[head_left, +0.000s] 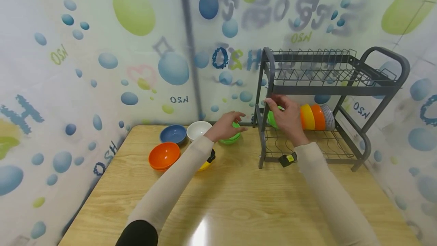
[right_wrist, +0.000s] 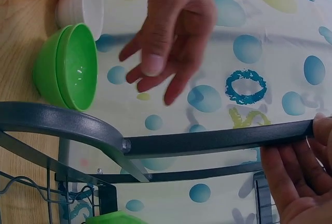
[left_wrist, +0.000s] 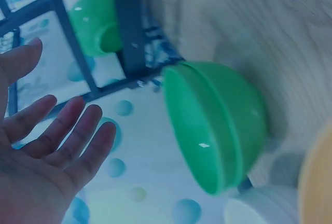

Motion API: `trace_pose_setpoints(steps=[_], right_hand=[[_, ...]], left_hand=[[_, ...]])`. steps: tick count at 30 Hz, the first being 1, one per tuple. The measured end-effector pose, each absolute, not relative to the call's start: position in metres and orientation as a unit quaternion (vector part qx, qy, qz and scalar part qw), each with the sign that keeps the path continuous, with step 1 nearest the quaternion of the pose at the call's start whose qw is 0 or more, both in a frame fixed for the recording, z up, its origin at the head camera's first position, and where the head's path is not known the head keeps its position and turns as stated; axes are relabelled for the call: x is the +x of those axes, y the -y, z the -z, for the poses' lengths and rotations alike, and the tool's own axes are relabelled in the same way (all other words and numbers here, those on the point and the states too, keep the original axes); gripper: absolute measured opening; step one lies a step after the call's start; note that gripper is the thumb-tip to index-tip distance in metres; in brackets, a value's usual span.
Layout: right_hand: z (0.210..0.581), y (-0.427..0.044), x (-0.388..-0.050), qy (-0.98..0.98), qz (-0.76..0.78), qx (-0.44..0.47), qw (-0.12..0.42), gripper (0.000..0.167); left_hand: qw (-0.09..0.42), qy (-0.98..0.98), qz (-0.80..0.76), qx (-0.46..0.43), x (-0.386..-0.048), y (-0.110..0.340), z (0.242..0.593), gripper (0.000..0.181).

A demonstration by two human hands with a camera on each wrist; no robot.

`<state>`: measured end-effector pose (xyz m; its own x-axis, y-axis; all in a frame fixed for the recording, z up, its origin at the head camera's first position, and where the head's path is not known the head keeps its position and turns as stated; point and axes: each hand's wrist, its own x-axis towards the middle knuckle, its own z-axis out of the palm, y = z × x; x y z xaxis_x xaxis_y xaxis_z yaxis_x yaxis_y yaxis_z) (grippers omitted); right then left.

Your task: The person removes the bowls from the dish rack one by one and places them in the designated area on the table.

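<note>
left hand [head_left: 224, 126] spread, right hand [head_left: 289, 117] grips rack post [right_wrist: 218, 140]

From here I count two hands [head_left: 288, 119], one rack [head_left: 334, 90], one table [head_left: 239, 200], and five bowl groups: orange [head_left: 164, 155], blue [head_left: 173, 134], white [head_left: 197, 129], green [head_left: 230, 140], yellow [head_left: 205, 166]; the racked row [head_left: 319, 117] is partly hidden.

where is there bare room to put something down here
Free: table front, between the sleeves; the strip between green bowls and rack; the top shelf. Crowded: back left, around the blue bowl and orange bowls; the lower shelf, with its dishes.
</note>
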<state>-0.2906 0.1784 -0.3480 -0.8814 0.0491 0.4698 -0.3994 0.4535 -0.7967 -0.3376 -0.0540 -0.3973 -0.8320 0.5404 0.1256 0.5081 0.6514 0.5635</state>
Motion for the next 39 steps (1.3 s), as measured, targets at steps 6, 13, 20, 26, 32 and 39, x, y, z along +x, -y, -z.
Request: trace_pose_setpoints(steps=[6,13,20,26,32,39], right_hand=[[0.346,-0.182,-0.292,0.828,-0.513,0.115,0.195,0.046],[0.344,-0.193,-0.296,0.826,-0.525,0.131,0.159,0.051],[0.349,-0.206,-0.303,0.853,-0.486,0.1,0.162,0.051],[0.364,-0.216,-0.314,0.871,-0.447,0.101,0.178,0.05],[0.378,-0.228,-0.322,0.887,-0.419,0.083,0.175,0.052],[0.386,-0.236,-0.328,0.911,-0.393,0.034,0.122,0.059]], left_hand=[[0.002,-0.876,-0.379,0.298,-0.333,0.041,0.379,0.06],[0.002,-0.837,-0.468,0.284,-0.325,0.021,0.353,0.063],[-0.021,-0.807,-0.511,0.296,-0.318,0.001,0.333,0.061],[-0.046,-0.8,-0.524,0.29,-0.315,-0.012,0.324,0.052],[-0.063,-0.781,-0.556,0.279,-0.316,-0.02,0.325,0.044],[-0.102,-0.788,-0.541,0.277,-0.319,-0.024,0.327,0.034]])
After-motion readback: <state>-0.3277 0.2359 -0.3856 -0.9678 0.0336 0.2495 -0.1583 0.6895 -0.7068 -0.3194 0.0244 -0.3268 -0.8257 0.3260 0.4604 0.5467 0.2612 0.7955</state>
